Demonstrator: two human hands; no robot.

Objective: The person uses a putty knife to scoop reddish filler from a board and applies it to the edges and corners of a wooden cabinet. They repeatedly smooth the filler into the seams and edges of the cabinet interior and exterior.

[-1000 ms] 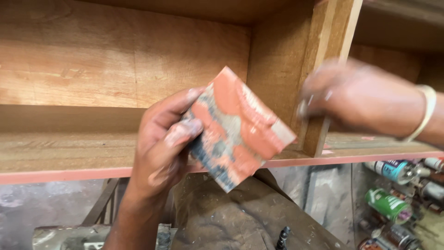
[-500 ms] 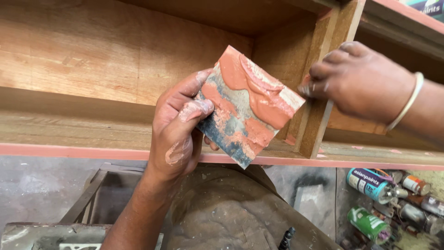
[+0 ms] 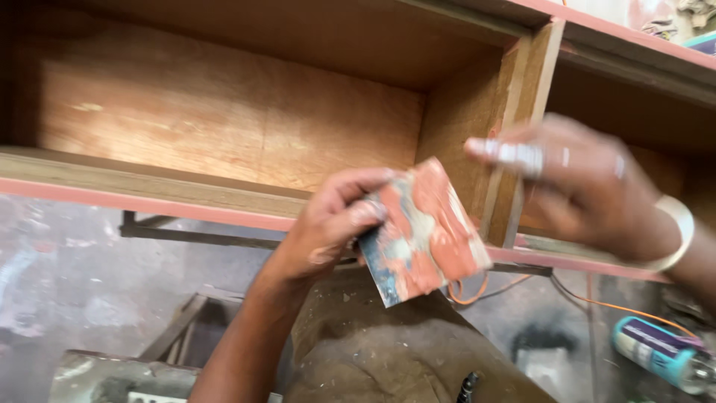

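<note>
Vs half sec ago: right hand point(image 3: 589, 186) lifted off upright divider point(image 3: 514, 134), now blurred in mid-air, fingers loosely spread, gripping nothing. Scraper blade point(image 3: 425, 231), flat square, caked w/ orange-red putty, sits lower in view, tilted, bottom corner down. Judged: blade loaded, putty not yet touching wood.

Left hand point(image 3: 328, 224) clamped on blade's left edge, thumb on face. Blade in front of shelf's red-painted front edge point(image 3: 149, 205), just left of divider; right hand up and to right of it, apart. Wooden shelf unit point(image 3: 224, 119) behind. Spray can point(image 3: 656, 351) lower right.
</note>
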